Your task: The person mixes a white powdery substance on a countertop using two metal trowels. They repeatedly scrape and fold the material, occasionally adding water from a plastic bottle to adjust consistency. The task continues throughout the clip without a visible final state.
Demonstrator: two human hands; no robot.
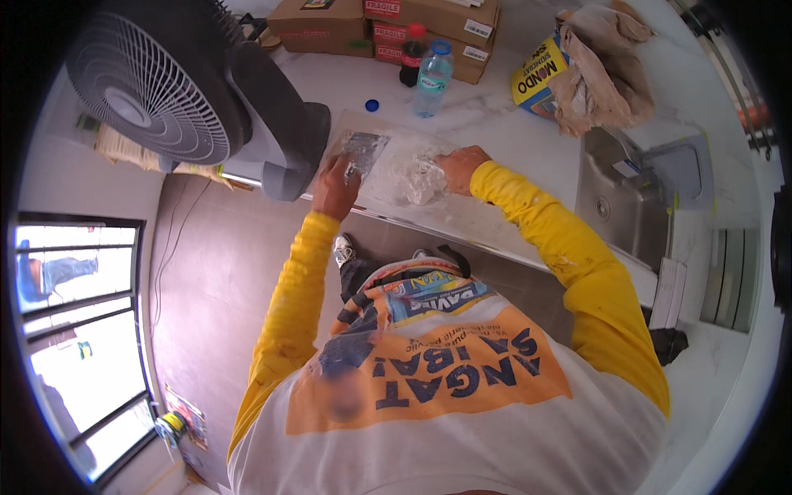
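A heap of white putty-like paste [412, 175] lies on a thin board [373, 188] near the front edge of the counter. On its left side, my left hand [337, 186] grips a wide, flat metal putty knife [365, 147], its blade smeared with white. From the right, my right hand [462, 169] reaches to the heap with its fingers closed. Whatever it grips is covered by the fingers and paste, and I cannot make it out. Both forearms are in yellow sleeves with white smudges.
A grey fan [157, 91] stands at the left. Behind the paste are a blue cap [372, 106], a clear water bottle [432, 81], a dark soda bottle [412, 59] and cardboard boxes [322, 29]. A yellow-blue bag [540, 78] and a steel sink [606, 194] are at right.
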